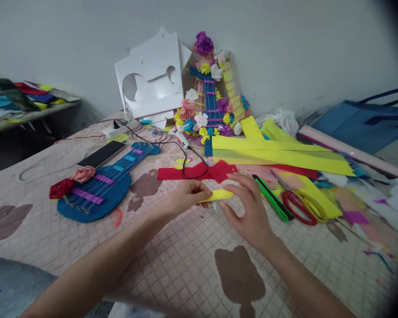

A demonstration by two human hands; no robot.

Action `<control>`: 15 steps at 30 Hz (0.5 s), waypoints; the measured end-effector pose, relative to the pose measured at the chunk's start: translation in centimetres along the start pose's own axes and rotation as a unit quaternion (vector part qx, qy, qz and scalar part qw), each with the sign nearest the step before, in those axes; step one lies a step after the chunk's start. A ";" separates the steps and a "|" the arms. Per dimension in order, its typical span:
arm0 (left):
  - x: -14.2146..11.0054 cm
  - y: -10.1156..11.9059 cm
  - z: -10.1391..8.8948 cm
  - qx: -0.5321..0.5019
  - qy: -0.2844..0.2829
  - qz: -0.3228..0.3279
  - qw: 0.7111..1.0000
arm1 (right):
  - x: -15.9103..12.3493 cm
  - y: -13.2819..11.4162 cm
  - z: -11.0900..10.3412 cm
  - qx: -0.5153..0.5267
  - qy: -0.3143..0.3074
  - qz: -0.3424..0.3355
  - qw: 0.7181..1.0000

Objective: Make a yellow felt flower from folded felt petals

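My left hand [193, 193] pinches one end of a small folded strip of yellow crepe paper [221, 194] above the table. Close to the strip's other end, my right hand [248, 210] has its fingers spread, with the thumb below and the fingers above; whether a fingertip touches the paper is hard to see. Behind the hands lies a red crepe paper strip [172, 173] with a black cord looped over it. Left of them rests a blue paper guitar [109, 194] with purple bars, strings and two paper roses [62, 188].
To the right lie a green utility knife [273, 199], red-and-yellow scissors [298, 205] and yellow paper sheets [278, 154]. A glue gun [179, 134], flower-covered guitars [212, 99] and a white foam board [149, 79] stand behind. A phone [101, 153] lies left.
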State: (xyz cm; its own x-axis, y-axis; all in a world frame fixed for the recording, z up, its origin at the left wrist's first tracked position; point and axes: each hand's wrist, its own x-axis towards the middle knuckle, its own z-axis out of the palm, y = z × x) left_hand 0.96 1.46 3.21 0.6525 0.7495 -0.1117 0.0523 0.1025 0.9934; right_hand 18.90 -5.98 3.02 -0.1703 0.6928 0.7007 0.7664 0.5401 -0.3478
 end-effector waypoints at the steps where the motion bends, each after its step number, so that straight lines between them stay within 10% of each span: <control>1: 0.0 0.0 0.0 -0.011 -0.002 -0.006 1.000 | 0.0 0.0 0.1 -0.034 -0.011 -0.041 0.999; 15: -0.2 0.3 0.2 -0.077 -0.071 -0.126 0.986 | 0.2 0.4 -0.2 -0.074 -0.052 -0.156 0.984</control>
State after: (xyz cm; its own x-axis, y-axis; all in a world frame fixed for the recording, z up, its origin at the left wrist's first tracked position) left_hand 0.97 1.20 3.51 0.7336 0.5890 -0.3389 0.1184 0.3802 0.9173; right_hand 19.31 -5.75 3.16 -0.4669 0.5539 0.6893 0.7478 0.6634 -0.0266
